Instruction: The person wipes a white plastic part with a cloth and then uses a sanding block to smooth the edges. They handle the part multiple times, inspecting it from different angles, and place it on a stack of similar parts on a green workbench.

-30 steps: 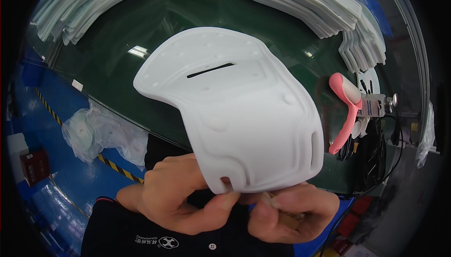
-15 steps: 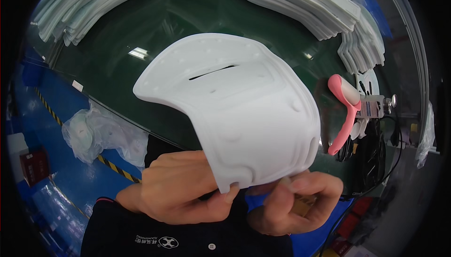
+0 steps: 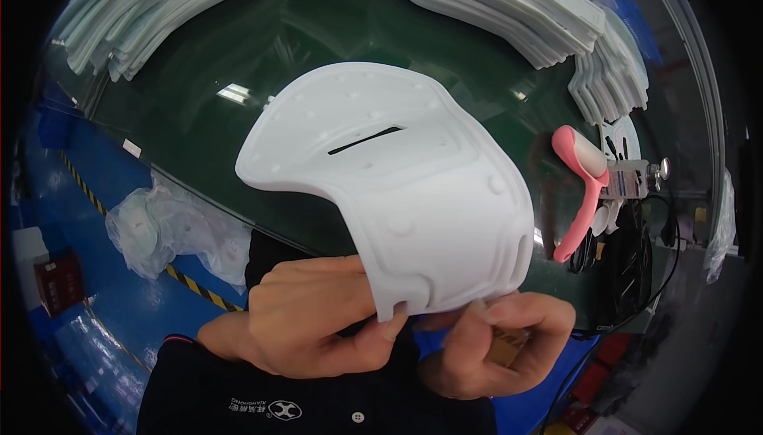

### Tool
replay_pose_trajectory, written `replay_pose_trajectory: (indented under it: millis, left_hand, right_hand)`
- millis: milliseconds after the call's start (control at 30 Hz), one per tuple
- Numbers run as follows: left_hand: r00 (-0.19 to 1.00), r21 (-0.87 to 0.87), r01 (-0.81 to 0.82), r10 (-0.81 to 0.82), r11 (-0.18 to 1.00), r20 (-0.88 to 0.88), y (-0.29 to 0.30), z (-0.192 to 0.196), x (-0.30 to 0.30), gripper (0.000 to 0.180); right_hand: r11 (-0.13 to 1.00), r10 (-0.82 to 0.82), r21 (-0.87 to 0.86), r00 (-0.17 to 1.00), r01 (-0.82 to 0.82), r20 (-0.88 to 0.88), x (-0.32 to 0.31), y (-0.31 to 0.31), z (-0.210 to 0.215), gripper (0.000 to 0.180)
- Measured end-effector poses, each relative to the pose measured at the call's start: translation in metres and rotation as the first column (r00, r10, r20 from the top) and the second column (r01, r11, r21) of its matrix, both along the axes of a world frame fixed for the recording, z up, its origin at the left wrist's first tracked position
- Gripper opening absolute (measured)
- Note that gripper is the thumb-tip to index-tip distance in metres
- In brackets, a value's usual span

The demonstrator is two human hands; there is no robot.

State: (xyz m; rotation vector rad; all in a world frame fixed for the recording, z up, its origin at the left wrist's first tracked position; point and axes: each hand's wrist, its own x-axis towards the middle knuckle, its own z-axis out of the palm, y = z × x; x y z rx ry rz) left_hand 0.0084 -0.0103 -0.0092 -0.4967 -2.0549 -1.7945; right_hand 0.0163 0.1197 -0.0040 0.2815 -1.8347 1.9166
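A curved white moulded panel [image 3: 433, 204] with a dark slot and small raised bumps is held up in front of me, above the green tabletop. At its lower left corner my left hand [image 3: 314, 324] grips the edge, fingers behind it and thumb by a small notch. My right hand [image 3: 509, 339] pinches the lower right edge between thumb and fingertips. The fingers behind the panel are partly hidden.
Stacks of similar pale panels stand at the far left [image 3: 167, 5] and far right [image 3: 501, 5] of the green table [image 3: 334, 29]. A pink-handled tool [image 3: 586, 188] lies on the right, near a clear bottle [image 3: 628, 179] and black cables. Plastic-wrapped pieces [image 3: 179, 232] sit at lower left.
The panel has tilted slightly, its upper left end shifting a little right and down. Both hands keep their grip, and the left has moved slightly right.
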Motion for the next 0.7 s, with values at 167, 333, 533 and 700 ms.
replay_pose_trajectory:
  millis: [167,333,533,700]
  left_hand:
    - [1.0,0.02,-0.015,0.016,1.0,-0.012,0.001,0.0,0.0,0.023]
    - [0.999,0.004,-0.011,0.011,1.0,-0.032,0.001,-0.001,-0.001,0.023]
    - [0.997,0.097,0.052,-0.058,0.994,0.058,-0.004,0.005,0.0,0.024]
    - [0.997,0.195,0.047,-0.058,0.98,0.051,-0.005,0.001,0.0,0.021]
  right_hand:
    - [0.989,-0.108,-0.099,0.994,0.11,0.03,-0.002,-0.004,-0.001,0.022]
    - [0.975,0.083,0.211,0.993,-0.064,-0.078,0.0,0.003,-0.004,0.027]
    - [0.944,-0.331,0.013,0.944,0.331,-0.008,-0.01,0.01,0.013,0.023]
    - [0.982,-0.186,-0.074,0.941,0.172,-0.284,-0.01,0.007,-0.001,0.026]
